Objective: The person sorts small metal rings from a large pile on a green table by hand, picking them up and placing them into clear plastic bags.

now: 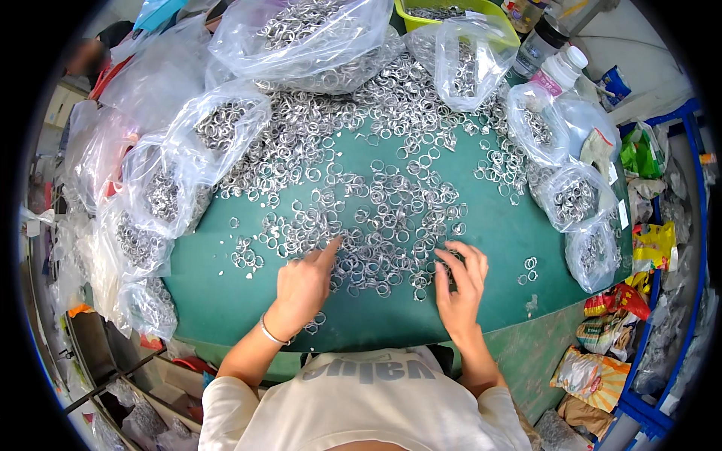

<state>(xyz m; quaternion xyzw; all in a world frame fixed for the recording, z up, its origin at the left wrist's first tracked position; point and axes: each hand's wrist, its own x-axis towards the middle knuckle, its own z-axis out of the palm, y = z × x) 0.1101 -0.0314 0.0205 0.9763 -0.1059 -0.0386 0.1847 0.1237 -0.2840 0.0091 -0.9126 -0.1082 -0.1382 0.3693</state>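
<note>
Many silver metal rings [385, 225] lie loose in a spread on the green tabletop [203, 293] before me. My left hand [307, 284] is at the near left side of this spread, its index finger stretched out onto the rings and the other fingers curled; nothing shows in it. A bangle circles that wrist. At the near right edge of the spread is my right hand [462, 286], with thumb and fingers apart, fingertips beside the rings and no ring visible in it. A denser heap of rings [301, 120] lies farther back.
Clear plastic bags of rings line the table's edge, including a large bag [301, 45] at the back and a small bag [575, 195] at right. A yellow-green bin [496, 22] and a white bottle [560, 69] stand at back right. A blue shelf frame [696, 263] is at right.
</note>
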